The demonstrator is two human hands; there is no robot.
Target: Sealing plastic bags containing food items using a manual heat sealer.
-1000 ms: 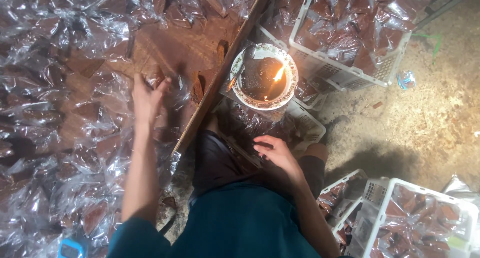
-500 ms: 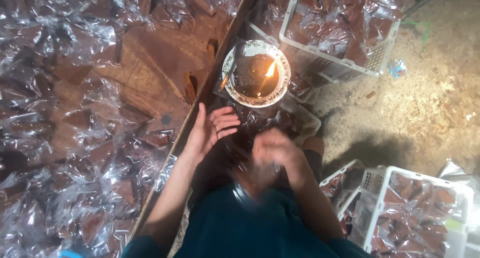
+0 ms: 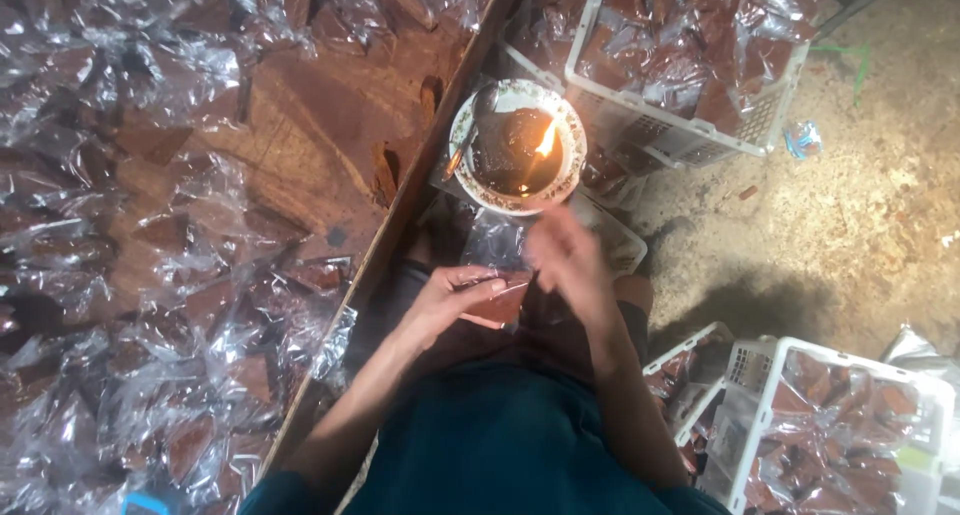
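Now both hands meet: left hand (image 3: 452,297) pinches a crinkly clear packet (image 3: 497,297), right hand (image 3: 568,265) blurred, grip unclear.

Right hand (image 3: 570,265) is motion-blurred; its fingers partly hide the brown packet (image 3: 497,297)

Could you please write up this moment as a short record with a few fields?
Left hand: grips a brown slab in a clear plastic bag
Right hand: blurred, at the bag's top
Ahead: round patterned bowl of dark liquid with a burning flame
Left side: wooden board covered with bagged brown pieces
Right side: white plastic baskets of filled bags
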